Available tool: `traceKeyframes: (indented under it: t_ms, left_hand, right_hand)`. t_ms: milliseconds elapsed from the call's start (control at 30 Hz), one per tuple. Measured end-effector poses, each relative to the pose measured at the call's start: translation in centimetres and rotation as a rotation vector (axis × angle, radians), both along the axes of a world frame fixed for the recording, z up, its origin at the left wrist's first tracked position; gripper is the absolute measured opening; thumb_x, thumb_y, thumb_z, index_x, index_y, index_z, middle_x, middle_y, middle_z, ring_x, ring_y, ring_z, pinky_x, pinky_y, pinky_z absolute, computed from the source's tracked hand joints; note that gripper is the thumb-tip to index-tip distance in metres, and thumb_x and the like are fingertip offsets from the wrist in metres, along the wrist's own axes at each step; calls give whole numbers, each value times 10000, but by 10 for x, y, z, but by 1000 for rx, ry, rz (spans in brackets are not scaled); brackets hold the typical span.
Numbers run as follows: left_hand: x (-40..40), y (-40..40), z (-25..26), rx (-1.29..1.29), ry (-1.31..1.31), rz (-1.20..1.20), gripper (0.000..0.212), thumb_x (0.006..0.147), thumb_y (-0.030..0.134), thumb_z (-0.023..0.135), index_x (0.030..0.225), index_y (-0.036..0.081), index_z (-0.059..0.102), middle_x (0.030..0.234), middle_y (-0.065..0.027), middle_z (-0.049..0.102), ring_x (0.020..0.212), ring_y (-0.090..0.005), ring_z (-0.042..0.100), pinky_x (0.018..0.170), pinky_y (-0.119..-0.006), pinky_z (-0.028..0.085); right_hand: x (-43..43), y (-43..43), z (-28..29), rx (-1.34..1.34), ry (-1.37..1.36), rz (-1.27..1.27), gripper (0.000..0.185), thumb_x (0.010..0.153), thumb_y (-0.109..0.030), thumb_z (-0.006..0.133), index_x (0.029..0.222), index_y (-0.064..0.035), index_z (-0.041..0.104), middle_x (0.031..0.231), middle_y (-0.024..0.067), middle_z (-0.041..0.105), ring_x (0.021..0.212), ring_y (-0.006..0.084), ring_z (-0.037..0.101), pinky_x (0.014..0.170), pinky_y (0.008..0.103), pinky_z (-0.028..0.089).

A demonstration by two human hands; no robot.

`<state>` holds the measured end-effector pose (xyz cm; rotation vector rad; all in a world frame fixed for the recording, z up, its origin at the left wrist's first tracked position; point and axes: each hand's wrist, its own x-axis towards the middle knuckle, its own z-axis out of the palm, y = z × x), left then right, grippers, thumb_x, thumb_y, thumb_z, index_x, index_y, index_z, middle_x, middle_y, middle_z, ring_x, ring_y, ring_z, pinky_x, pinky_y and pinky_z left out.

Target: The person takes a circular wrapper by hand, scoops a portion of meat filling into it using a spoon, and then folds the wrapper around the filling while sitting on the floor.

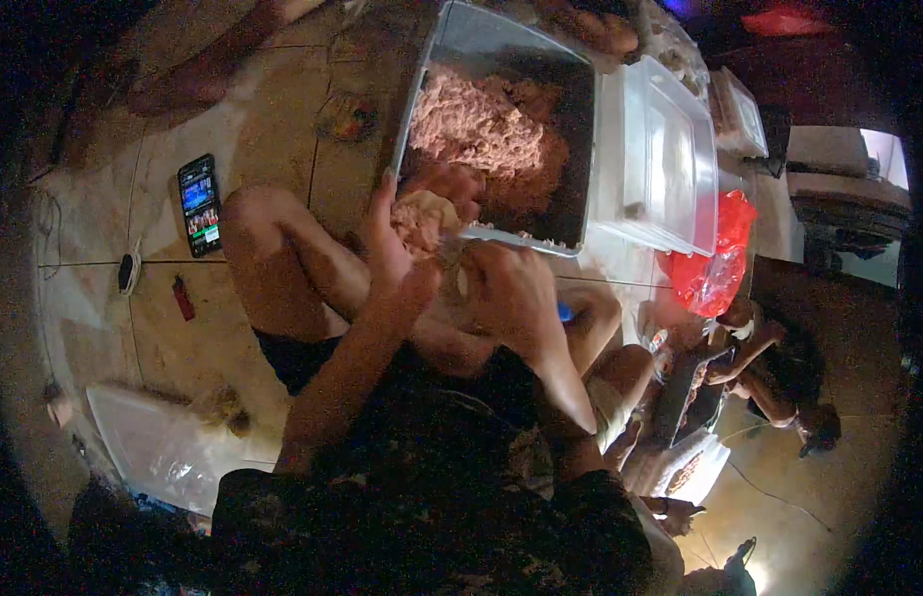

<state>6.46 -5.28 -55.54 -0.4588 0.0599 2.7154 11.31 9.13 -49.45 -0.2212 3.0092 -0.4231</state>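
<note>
A rectangular plastic tub (499, 242) stands before me, its near rim close to my hands. In it lies a heap of pink, coarse paste (476, 123), seemingly minced filling. My left hand (394, 257) cups a lump of the pink paste (415, 226) with a pale, thin piece (435, 205) along its upper side, at the tub's near left corner. Just right of it, below the near rim, is my right hand (506, 287) with curled fingers. What lies between those fingers is blurred. A reddish shape (454, 182) inside the tub, behind the lump, is too dark to identify.
Clear plastic containers (659, 160) and a red plastic bag (718, 253) stand right. On the tiled floor at left lie a lit smartphone (199, 205), a cable (131, 268) and a small red object (183, 298). Another person (789, 372) works at a tray lower right.
</note>
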Motion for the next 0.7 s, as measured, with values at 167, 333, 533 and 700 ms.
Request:
traceKeyframes:
  t_ms: [167, 333, 533, 700]
  left_hand:
    - [-18, -45, -38, 247, 116, 301, 461, 959, 351, 436, 1253, -2, 483, 1303, -171, 508, 1230, -323, 464, 1048, -481, 365]
    - [-3, -52, -21, 188, 74, 81, 565, 930, 414, 456, 1352, 42, 395, 1412, -148, 407, 1289, -324, 389, 1019, -577, 342]
    - [7, -48, -50, 505, 218, -101, 744, 901, 495, 442, 1419, -10, 269, 1454, -179, 338, 1302, -342, 367, 973, -472, 438]
    - [9, -56, -41, 109, 100, -74, 636, 937, 463, 399, 1329, -38, 407, 1345, -206, 463, 1202, -328, 480, 973, -443, 427]
  right_hand:
    - [-36, 3, 22, 291, -28, -139, 135, 784, -214, 599, 767, -100, 669, 739, 159, 651, 713, 374, 643, 606, 457, 513]
    - [-103, 5, -64, 462, 160, -142, 199, 825, -258, 588, 790, -80, 669, 746, 163, 656, 715, 349, 668, 581, 437, 528]
    - [-112, -10, -59, 357, 57, -61, 214, 787, -262, 615, 783, -55, 669, 763, 190, 652, 781, 384, 658, 649, 458, 531]
    - [-90, -4, -9, 65, 47, 60, 207, 820, -212, 602, 757, -19, 642, 778, 197, 649, 739, 397, 633, 658, 468, 499]
